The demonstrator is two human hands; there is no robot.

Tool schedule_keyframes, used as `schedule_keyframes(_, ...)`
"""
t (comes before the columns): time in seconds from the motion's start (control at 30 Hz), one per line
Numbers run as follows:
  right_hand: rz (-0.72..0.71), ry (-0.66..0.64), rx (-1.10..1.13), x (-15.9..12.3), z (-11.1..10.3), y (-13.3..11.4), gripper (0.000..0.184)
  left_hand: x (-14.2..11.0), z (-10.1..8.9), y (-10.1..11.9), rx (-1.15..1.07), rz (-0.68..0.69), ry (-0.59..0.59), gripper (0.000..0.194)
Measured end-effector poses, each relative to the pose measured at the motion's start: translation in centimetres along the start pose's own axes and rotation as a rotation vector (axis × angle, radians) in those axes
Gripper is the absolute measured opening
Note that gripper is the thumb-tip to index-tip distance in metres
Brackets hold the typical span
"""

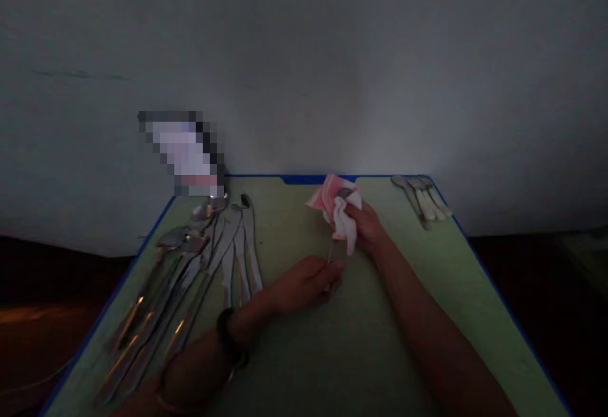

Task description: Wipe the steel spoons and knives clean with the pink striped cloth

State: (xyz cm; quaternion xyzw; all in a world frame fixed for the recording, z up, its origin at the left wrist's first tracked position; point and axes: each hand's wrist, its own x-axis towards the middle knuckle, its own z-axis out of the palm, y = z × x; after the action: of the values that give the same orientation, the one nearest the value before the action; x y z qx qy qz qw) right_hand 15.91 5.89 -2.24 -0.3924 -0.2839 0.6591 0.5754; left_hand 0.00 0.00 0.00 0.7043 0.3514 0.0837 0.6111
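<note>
Above the middle of a pale green table [332, 353] with blue edging [318, 180], both hands work close together on one thin metal utensil [330, 251]. Its narrow handle comes out from below a pink and white cloth [327, 195], and a grey rounded part shows among the folds; it looks like the bowl of a spoon, but most is covered. The left hand [308, 284] pinches the lower end of this handle, with its fingers bent. The right hand [368, 224] grips the bunched cloth around the upper part; its exact finger positions I cannot tell. On the left wrist sits a dark band [228, 334]. To the left lie several table knives [250, 243] beside overlapping larger spoons [202, 214], partly behind the left arm. Near the far right corner, small spoons [430, 205] lie side by side, well apart from the right hand. At the far left corner, an object [185, 157] is hidden by blurred squares.
</note>
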Motion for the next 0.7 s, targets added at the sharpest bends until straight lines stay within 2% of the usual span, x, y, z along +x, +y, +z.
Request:
schedule_keyframes(0.27,-0.08,0.041,-0.009,0.8,-0.3,0.6,0.026,0.0,0.1,0.1,0.029,0.023,0.005,0.05)
schedule_keyframes(0.5,-0.177,0.167,-0.13,1.2,-0.6,1.3,0.029,0.0,0.2,-0.1,0.097,0.067,-0.022,0.05)
schedule_keyframes(0.6,-0.155,0.253,-0.163,1.3,-0.6,1.4,0.032,0.1,0.3,-0.1,0.082,0.084,-0.014,0.049)
schedule_keyframes(0.7,-0.105,0.289,-0.054,1.4,-0.5,1.1,0.032,0.2,0.2,-0.1,0.046,0.06,0.004,0.05)
